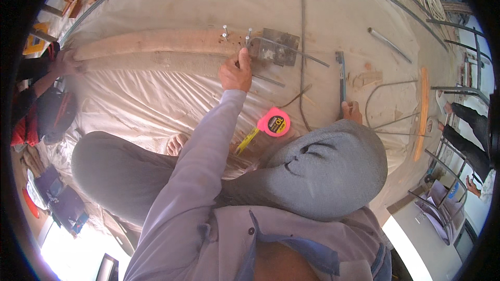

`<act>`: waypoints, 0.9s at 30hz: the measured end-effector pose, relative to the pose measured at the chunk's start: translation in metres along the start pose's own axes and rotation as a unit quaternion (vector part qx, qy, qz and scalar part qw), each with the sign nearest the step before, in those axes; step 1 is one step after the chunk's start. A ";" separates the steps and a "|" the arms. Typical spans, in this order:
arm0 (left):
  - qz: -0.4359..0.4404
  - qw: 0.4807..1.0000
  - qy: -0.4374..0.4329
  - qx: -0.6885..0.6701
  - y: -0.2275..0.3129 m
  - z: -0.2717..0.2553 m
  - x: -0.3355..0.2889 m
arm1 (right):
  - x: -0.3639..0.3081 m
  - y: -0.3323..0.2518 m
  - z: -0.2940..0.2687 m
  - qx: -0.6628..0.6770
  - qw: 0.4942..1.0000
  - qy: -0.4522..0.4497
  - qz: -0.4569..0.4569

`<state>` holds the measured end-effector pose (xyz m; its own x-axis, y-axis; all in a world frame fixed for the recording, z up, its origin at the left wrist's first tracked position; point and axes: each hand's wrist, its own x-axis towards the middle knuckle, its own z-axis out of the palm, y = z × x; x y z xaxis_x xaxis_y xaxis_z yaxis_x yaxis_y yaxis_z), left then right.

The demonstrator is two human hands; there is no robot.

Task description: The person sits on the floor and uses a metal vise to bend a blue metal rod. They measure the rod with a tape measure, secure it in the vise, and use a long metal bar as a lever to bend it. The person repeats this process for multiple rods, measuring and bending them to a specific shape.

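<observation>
My left hand is closed at the near edge of a wooden plank, its thumb beside a few upright metal pegs. A thin metal rod passes by the pegs and slants off to the right, and a short rod end sticks out from under the same hand; my fingers hide how the two join. A dark metal plate lies on the plank's right end. To the right, my right hand, partly behind my knee, grips the lower end of a long blue-grey bar tool.
A pink tape measure lies between my legs. Another person's hands rest at the left end of the plank. Off to the right are a metal pipe, a wooden strip and bent rods.
</observation>
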<state>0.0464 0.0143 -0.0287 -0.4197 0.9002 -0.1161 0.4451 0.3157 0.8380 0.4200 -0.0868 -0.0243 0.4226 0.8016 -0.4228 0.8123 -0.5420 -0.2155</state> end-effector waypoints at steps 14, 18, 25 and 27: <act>0.020 0.999 0.005 0.034 -0.006 -0.004 0.006 | -0.106 -0.159 0.085 -0.153 0.845 -0.082 -0.506; 0.005 0.999 -0.014 -0.034 -0.011 -0.003 0.005 | -0.097 -0.153 0.083 -0.101 0.836 -0.162 -0.514; -0.032 0.997 -0.029 -0.069 -0.002 -0.012 0.003 | -0.080 -0.112 0.026 0.317 0.844 -0.407 -0.148; -0.049 0.994 -0.042 -0.093 -0.010 -0.010 0.003 | -0.088 -0.104 0.015 0.303 0.859 -0.392 -0.130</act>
<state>0.0323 0.0107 -0.0324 -0.3833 0.8918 -0.2404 0.2474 0.3499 0.9035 0.2927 -0.1049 0.0220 -0.3339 0.6281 -0.7028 0.3794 -0.5930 -0.7102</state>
